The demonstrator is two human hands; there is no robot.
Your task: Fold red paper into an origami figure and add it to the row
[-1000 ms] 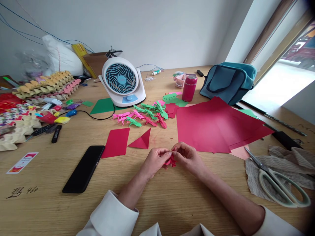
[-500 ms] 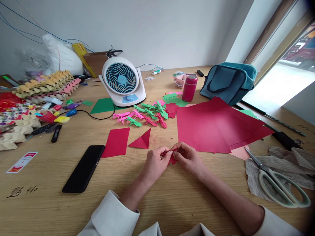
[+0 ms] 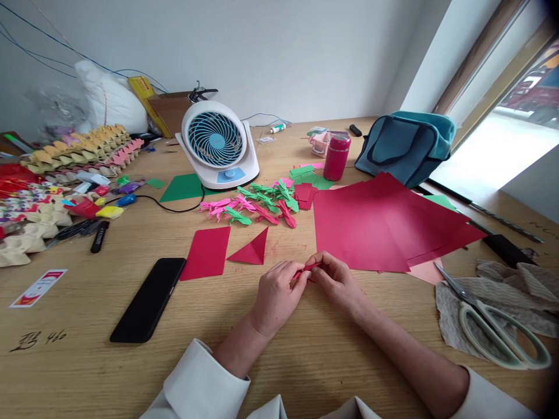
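Observation:
Between my two hands is a small piece of folded red paper (image 3: 309, 267), mostly covered by fingers. My left hand (image 3: 282, 291) pinches its left end between thumb and forefinger. The other end is pinched by my right hand (image 3: 334, 282). A folded red paper triangle (image 3: 253, 249) lies just beyond my left hand, with a red paper rectangle (image 3: 207, 251) to its left. Farther back is a heap of pink, green and red folded paper figures (image 3: 257, 201). Large red sheets (image 3: 353, 227) spread out to the right of my hands.
A black phone (image 3: 149, 299) lies at the left. Scissors (image 3: 489, 323) rest on a crumpled cloth (image 3: 454, 314) at the right. Behind stand a white fan (image 3: 218, 145), a red flask (image 3: 336, 157) and a teal bag (image 3: 402, 145). Egg trays (image 3: 82, 154) crowd the far left.
The folded red paper has turned from hanging below the fingertips to lying more level between them. My left fingers have shifted and curled slightly; both hands keep their place.

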